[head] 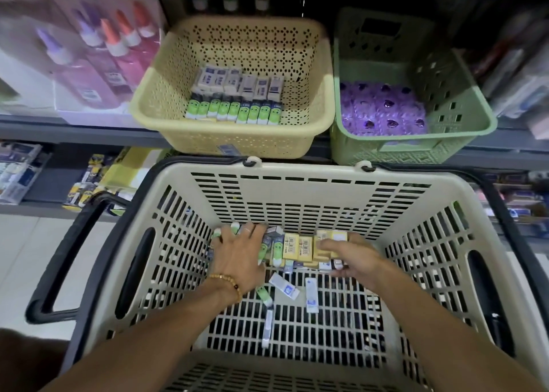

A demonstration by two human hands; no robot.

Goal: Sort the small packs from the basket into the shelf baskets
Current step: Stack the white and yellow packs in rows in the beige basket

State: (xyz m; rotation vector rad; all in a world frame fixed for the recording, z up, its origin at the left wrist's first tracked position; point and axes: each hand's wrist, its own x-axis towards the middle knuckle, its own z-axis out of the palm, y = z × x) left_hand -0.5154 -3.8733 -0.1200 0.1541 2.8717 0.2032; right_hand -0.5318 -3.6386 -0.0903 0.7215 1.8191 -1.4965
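A beige shopping basket [312, 189] fills the lower view. At its far end lies a heap of small packs [298, 247], yellow, green and white. My left hand [237, 252] lies over the green packs on the heap's left, fingers curled round them. My right hand [350, 256] grips the yellow packs on the heap's right. A few loose packs [285, 286] lie on the basket floor nearer me. On the shelf above, a yellow shelf basket [166, 94] holds rows of white and green packs. A green shelf basket [463, 100] beside it holds purple packs.
Pink and purple bottles [98, 49] stand on the shelf left of the yellow basket. The shopping basket's black handles [59, 272] hang down at both sides. A lower shelf [29, 171] with boxed goods runs behind the basket. Pale floor tiles show at the left.
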